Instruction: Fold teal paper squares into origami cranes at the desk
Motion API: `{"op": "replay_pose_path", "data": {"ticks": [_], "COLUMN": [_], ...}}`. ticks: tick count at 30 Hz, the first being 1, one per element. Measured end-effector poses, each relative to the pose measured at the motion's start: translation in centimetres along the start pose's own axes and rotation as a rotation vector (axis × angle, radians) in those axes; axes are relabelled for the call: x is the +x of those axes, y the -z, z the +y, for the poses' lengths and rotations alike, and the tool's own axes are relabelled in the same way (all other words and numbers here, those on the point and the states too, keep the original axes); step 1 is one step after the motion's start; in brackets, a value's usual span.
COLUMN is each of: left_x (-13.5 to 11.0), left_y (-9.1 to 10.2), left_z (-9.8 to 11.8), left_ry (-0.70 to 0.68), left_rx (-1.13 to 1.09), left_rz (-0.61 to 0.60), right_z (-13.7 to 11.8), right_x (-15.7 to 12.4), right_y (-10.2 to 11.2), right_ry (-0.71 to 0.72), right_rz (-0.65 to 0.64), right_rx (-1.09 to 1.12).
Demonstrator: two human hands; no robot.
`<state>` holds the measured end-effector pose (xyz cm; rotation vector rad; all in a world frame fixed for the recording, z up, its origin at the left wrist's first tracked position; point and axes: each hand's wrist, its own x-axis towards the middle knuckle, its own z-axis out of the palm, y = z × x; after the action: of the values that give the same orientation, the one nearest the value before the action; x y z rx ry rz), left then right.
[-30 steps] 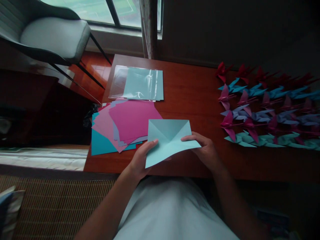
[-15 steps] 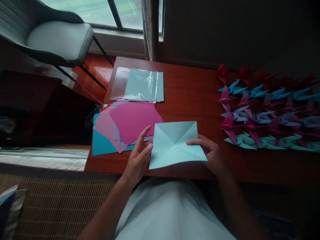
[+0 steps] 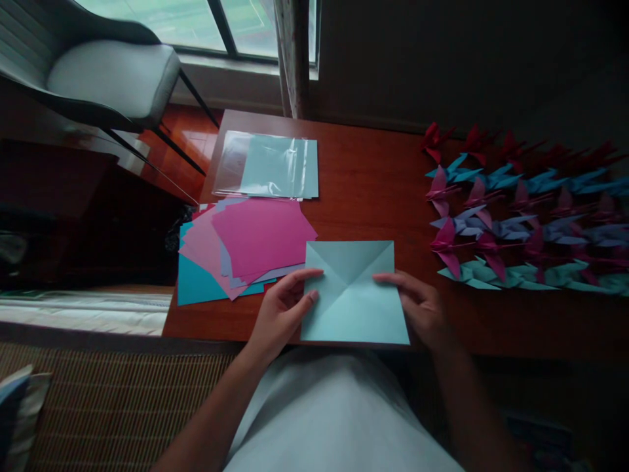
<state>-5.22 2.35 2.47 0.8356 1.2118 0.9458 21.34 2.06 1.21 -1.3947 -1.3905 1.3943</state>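
Note:
A light blue paper square (image 3: 354,296) with diagonal creases lies flat on the wooden desk (image 3: 368,183) near its front edge. My left hand (image 3: 282,314) pinches the sheet's left edge, thumb on top and fingers curled. My right hand (image 3: 417,308) holds the right edge, fingers over the paper. Both hands sit on opposite sides of the square, just in front of my body.
A fanned stack of pink, lilac and teal sheets (image 3: 240,249) lies left of the square. A clear plastic sleeve with pale paper (image 3: 268,165) sits behind it. Rows of folded paper cranes (image 3: 521,223) fill the desk's right side. A chair (image 3: 98,72) stands at the far left.
The blue sheet was tilted and lifted; it has turned square to me and come down flat on the desk. My left hand let go briefly, then took the left edge again.

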Motion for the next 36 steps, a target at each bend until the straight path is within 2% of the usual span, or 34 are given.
{"op": "replay_pose_path", "data": {"ticks": [4, 7, 10, 15, 17, 20, 23, 25, 30, 36], "left_x": [0.1, 0.2, 0.2, 0.0, -0.2, -0.5, -0.7, -0.8, -1.1, -1.1], "left_y": [-0.4, -0.6, -0.4, 0.1, 0.4, 0.6, 0.6, 0.6, 0.8, 1.6], "left_z": [-0.4, -0.4, 0.0, 1.3, 1.6, 1.8, 1.7, 1.8, 2.4, 2.7], "left_ry": [0.005, -0.003, -0.076, -0.344, -0.383, -0.398, -0.424, -0.425, -0.373, -0.465], "left_rx": [-0.099, -0.148, -0.051, 0.355, 0.447, 0.471, 0.439, 0.434, 0.518, 0.476], "left_rz": [0.024, 0.036, 0.021, 0.044, 0.028, -0.01, 0.041, 0.057, 0.005, -0.047], "right_z": [0.0, -0.5, -1.0, -1.4, -1.8, -2.8, -3.6, -3.8, -3.4, -3.5], "right_x": [-0.1, 0.0, 0.3, 0.4, 0.2, -0.3, -0.7, -0.8, -0.8, -0.5], "right_y": [-0.5, -1.6, -2.0, -1.0, -0.7, -0.6, -0.8, -0.9, -0.6, 0.0], "right_ry": [-0.042, -0.061, -0.037, 0.144, 0.173, 0.072, -0.073, -0.109, -0.08, 0.158], "right_rz": [0.096, 0.242, 0.314, 0.261, 0.251, 0.18, 0.099, 0.075, 0.093, 0.153], "right_rx": [0.101, 0.169, 0.158, -0.115, -0.22, -0.254, -0.163, -0.098, -0.011, -0.126]}}
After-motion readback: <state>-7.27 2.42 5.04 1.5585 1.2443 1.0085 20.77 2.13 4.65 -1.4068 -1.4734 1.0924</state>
